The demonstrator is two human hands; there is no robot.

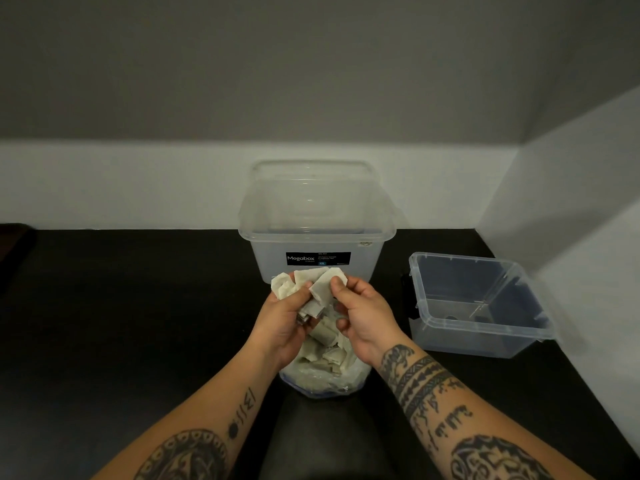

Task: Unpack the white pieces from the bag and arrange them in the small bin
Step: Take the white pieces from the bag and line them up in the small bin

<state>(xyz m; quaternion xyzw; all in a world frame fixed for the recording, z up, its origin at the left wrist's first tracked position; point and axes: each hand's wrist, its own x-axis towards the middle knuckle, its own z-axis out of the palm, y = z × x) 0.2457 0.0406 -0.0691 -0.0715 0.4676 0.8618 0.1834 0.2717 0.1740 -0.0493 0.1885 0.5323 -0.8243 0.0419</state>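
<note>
Tattooed forearms [194, 420] are reaching forward over a clear bag [322, 379], which is sitting on the black worktop [138, 306] directly beneath both wrists, mouth open upward, likely so it is feeding the hands without any reaching. More white pieces are lying jumbled inside it.

Above the bag, the left hand [282, 318] is gripping a loose bunch of pieces [304, 280], fingers curled round them and thumb pressing on top. The right hand [363, 317] is pinching the edge of one of them between thumb and forefinger, its other fingers curling loosely; it seems to be peeling that one off the bunch so the pieces are going out singly rather than in a clump.

The pieces are looking like small, flat, off-white rectangles, soft and a little crumpled, some folded over; whether they are paper or cloth cannot be told.

Off to the right of the right hand, well apart, a small bin [467, 341] is standing open and clear-walled, apparently holding none of them yet. Just beyond the fingertips, a big bin [311, 233] with a dark label is standing against the wall.
</note>
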